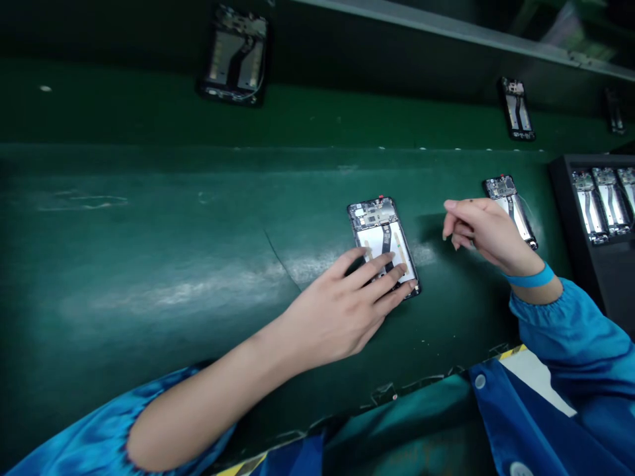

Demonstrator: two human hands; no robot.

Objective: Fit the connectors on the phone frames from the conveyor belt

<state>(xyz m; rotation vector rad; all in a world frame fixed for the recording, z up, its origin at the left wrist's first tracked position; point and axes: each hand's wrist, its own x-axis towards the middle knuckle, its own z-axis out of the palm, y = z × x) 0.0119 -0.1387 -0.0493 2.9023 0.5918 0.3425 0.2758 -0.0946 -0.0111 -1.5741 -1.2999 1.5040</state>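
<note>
An opened phone lies on the green mat with its circuit board, black flex cable and pale plate exposed. A small red piece shows at its top edge. My left hand rests across its lower half, fingers spread and stretched out, thumb hidden. To the right, my right hand is raised apart from that phone, its fingers curled and thumb bent toward the index. Whatever its fingertips hold, if anything, cannot be made out. Behind that hand a second opened phone lies partly covered, with a thin pale wire along its side.
A black tray at the right edge holds several opened phones. More opened phones lie at the back: one upper left, one right, one dim at far right. A thin dark line marks the mat.
</note>
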